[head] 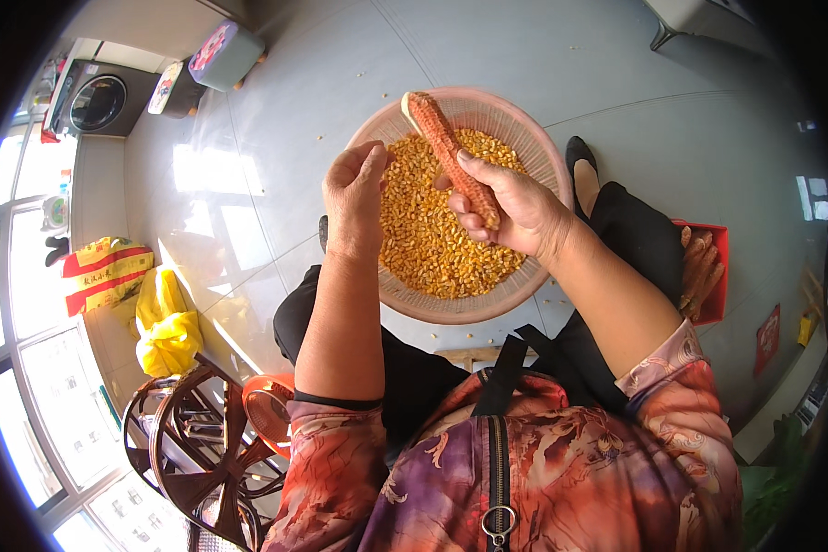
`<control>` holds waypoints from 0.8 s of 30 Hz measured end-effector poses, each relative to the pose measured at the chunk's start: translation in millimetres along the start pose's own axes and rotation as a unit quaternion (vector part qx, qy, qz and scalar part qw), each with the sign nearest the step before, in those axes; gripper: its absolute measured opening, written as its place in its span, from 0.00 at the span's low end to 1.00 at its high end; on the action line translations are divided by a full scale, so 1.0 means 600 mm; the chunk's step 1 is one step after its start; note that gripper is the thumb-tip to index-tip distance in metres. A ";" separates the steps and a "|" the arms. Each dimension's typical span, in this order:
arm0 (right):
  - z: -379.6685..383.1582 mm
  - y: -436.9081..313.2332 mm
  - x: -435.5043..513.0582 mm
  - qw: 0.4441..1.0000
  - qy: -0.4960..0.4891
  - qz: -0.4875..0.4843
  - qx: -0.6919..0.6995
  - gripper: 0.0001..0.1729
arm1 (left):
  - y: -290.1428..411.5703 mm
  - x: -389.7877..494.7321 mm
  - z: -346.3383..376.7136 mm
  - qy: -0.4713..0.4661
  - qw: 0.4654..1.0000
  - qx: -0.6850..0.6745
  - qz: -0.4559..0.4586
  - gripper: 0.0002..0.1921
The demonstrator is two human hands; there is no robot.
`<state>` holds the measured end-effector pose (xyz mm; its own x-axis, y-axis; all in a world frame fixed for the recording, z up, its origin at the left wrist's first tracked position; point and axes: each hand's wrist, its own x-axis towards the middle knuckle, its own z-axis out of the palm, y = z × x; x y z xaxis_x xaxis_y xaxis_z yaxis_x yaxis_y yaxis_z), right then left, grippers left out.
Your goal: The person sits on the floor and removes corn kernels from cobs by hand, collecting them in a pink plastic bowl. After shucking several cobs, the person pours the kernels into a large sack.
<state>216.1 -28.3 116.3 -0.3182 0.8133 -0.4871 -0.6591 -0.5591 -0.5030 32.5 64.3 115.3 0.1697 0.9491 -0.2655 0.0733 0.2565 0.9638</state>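
Observation:
My right hand (507,203) is wrapped around the lower end of a reddish corn cob (445,141). The visible side of the cob is bare of kernels, and its upper end shows a pale edge. Below it, a pink plastic mesh basket (548,148) holds a broad layer of loose yellow corn kernels (441,241). Over the basket's left rim is my left hand (355,186), apart from the cob, with curled fingers. Whether anything lies inside those fingers is hidden.
Bare cobs (700,269) fill a red box (717,303) beside my right leg. An orange basket (269,407) and a dark woven chair (207,441) stand at lower left, near a yellow plastic bag (169,338) and a printed sack (107,272). Stray kernels dot the tiled floor (297,138).

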 end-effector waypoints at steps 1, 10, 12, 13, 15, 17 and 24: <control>0.004 -0.001 -0.004 1.000 0.011 -0.022 -0.002 0.23 | -0.002 -0.001 -0.001 -0.012 1.000 0.014 -0.003 0.15; -0.020 -0.019 -0.082 0.979 0.032 -0.198 -0.046 0.16 | -0.008 -0.010 0.003 -0.081 0.997 -0.009 0.015 0.15; -0.013 -0.034 -0.130 0.951 0.101 -0.284 -0.072 0.15 | -0.006 -0.013 -0.011 -0.086 0.996 0.002 0.020 0.15; -0.017 -0.036 -0.155 0.932 0.151 -0.320 -0.073 0.15 | -0.004 -0.017 -0.007 -0.092 0.996 0.009 0.014 0.15; -0.060 -0.036 -0.214 0.887 0.226 -0.397 -0.066 0.14 | -0.007 -0.025 0.002 -0.099 0.995 0.021 0.020 0.16; -0.095 -0.031 -0.276 0.853 0.319 -0.411 -0.042 0.12 | -0.006 -0.029 0.006 -0.101 0.994 0.036 0.019 0.15; -0.391 0.115 -0.395 0.625 0.713 -0.246 -0.203 0.13 | -0.027 -0.030 -0.006 -0.107 0.992 0.060 -0.006 0.15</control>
<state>406.2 -297.3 29.7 0.9755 0.0946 -0.1985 -0.1198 -0.5283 -0.8406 25.0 43.9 104.7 0.3726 0.8820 -0.2886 0.1912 0.2313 0.9539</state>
